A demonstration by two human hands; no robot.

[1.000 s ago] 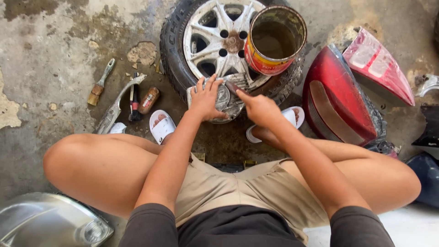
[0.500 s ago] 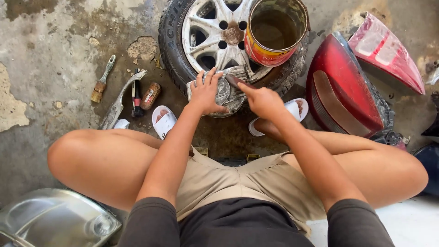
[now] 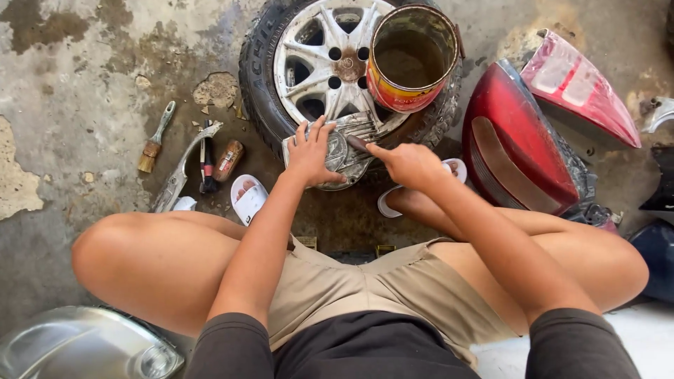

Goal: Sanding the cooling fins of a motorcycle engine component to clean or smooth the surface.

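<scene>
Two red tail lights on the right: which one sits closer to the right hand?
The darker red tail light, right beside the right hand. The paler pinkish tail light lies farther out, behind it.
</scene>
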